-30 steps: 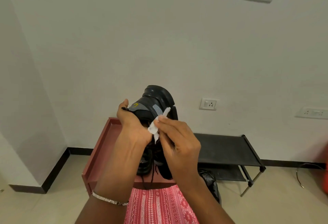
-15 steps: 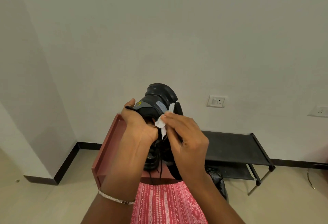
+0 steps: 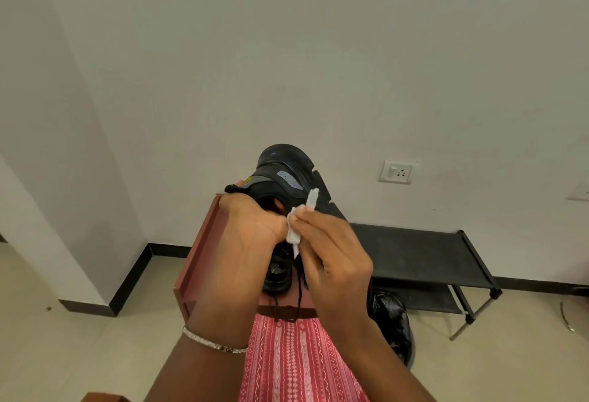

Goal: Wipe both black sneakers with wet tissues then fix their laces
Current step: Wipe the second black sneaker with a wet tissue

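A black sneaker with a grey side panel is held up in front of me, heel uppermost and toe pointing down. My left hand grips it at the collar. My right hand pinches a crumpled white wet tissue against the sneaker's side by the opening. Black laces dangle loose below the shoe. Under my hands a second black sneaker rests on the red-brown tray table, mostly hidden.
A low black shoe rack stands against the wall on the right. A black plastic bag lies on the floor beside it. My lap in red patterned cloth fills the bottom. A wall socket is behind.
The view has tilted and drifted so the scene sits further right and lower. My right hand has slid the tissue a little along the sneaker's side. My left hand keeps its hold.
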A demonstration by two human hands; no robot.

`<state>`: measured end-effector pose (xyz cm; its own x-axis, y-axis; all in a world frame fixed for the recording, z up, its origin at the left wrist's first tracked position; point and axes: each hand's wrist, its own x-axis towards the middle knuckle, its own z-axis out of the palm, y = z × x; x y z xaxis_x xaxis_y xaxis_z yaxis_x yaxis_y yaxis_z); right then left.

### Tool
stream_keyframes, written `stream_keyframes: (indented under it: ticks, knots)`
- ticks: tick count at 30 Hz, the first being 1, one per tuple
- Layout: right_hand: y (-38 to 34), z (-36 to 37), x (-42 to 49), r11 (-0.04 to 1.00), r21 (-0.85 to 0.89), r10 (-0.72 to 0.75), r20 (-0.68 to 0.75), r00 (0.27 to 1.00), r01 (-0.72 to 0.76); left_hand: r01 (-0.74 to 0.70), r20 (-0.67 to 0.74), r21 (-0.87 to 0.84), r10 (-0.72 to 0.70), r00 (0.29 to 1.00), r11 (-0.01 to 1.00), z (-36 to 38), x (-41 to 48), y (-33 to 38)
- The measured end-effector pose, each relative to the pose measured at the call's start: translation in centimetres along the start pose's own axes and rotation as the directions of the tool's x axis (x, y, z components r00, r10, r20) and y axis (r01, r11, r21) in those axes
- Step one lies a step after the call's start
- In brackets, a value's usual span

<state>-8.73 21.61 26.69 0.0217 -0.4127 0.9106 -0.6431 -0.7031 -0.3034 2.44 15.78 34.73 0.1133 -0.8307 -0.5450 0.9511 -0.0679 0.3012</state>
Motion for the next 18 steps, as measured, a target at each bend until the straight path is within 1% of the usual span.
stream_keyframes:
  ticks: [2,5,7,11,15,18]
  knots:
    - [0.0,-0.1,-1.8,1.0,-0.007,-0.017,0.038,0.999,0.018,-0.016,-0.007,-0.028,0.015,1.0,0.999,-0.2,0.4,0.5]
    - [0.0,-0.2,-2.9,0.999,-0.018,-0.034,0.087,0.996,0.036,0.001,-0.028,-0.034,-0.002,1.0,0.999,-0.5,0.6,0.6]
    - [0.2,-0.1,-1.7,1.0,0.002,-0.022,0.079,0.997,0.022,0.006,-0.042,-0.042,-0.007,0.999,0.999,-0.6,0.7,0.5]
    - [0.1,0.1,0.6,1.0,-0.004,0.031,0.012,0.999,-0.031,0.018,-0.018,-0.024,-0.018,1.0,1.0,-0.6,0.5,0.3]
    - [-0.3,-0.1,-1.7,0.999,0.03,-0.023,0.071,0.997,0.021,-0.004,-0.028,-0.043,0.003,1.0,0.999,-0.5,0.2,0.8]
    - [-0.3,-0.3,-1.4,0.997,0.066,0.031,0.085,0.996,-0.037,-0.025,0.003,-0.055,0.025,1.0,0.998,-0.8,0.0,0.7]
